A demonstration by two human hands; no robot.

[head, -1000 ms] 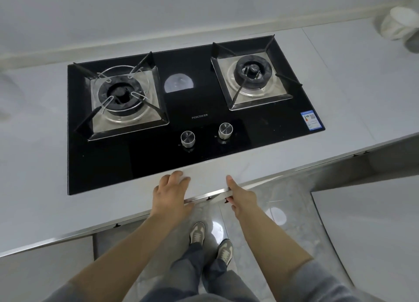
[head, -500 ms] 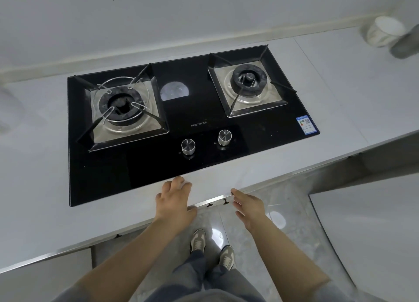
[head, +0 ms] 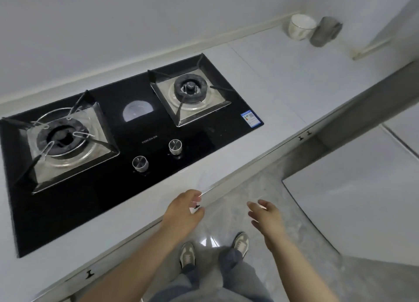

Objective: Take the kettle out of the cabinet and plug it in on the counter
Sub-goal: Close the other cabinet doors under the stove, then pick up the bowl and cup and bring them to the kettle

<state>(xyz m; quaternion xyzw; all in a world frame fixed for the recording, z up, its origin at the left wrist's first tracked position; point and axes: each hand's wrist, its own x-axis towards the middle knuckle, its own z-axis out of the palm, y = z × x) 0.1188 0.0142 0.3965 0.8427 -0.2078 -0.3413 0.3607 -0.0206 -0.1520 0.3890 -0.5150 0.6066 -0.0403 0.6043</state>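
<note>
L hand [head: 183, 211] is over the front edge of the table [head: 283, 82]. Its fingers are loosely curled, tips right at the metal edge strip [head: 260, 160], holding nothing. R hand [head: 265, 215] is off the table, out over the floor [head: 247, 188], fingers relaxed & a bit spread, also holding nothing. Both forearms are bare & come in from the bottom of the view.

Kettle: can't tell where it is from this view.

A black glass gas hob [head: 113, 188] is set into the table left of centre. It has 2 burners: the bigger one [head: 60, 138] at left, the smaller one [head: 190, 90] at right. There are 2 round metal knobs [head: 140, 163] [head: 175, 146] nr its front edge & a blue-white label sticker [head: 251, 118] on its right front corner.

Far back right, nr the wall, a white bowl [head: 301, 29] sits just beside a grey metal cup [head: 324, 31]; can't tell if they touch. At right, below table level, a white panel [head: 362, 199] sticks out over the floor. The person's 2 shoes [head: 187, 254] [head: 241, 242] are on the glossy grey floor, btwn the arms.
</note>
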